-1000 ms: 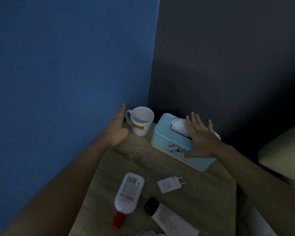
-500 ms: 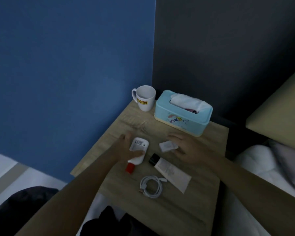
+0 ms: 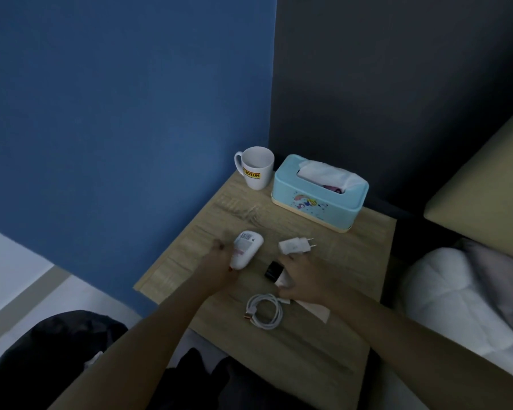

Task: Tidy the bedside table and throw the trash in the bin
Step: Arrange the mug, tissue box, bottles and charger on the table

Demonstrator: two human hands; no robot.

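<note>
On the wooden bedside table point(image 3: 323, 344), my left hand point(image 3: 219, 269) grips the lower end of a white lotion bottle point(image 3: 246, 251) with a red cap, hiding the cap. My right hand point(image 3: 304, 281) closes around a white tube with a black cap point(image 3: 274, 270); the tube's flat end shows past my wrist. A white charger plug point(image 3: 293, 245) lies just beyond my right fingers. In front of that hand is a coiled white cable point(image 3: 264, 315).
A white mug point(image 3: 256, 168) and a light blue tissue box point(image 3: 319, 192) stand at the back of the table, against blue and dark walls. The bed with white bedding point(image 3: 456, 297) is on the right. Dark fabric point(image 3: 57, 350) lies at the lower left.
Both hands pulled back from the mug and tissue box to the items near the table's middle. The left hand closed on the lotion bottle, the right on the black-capped tube.
</note>
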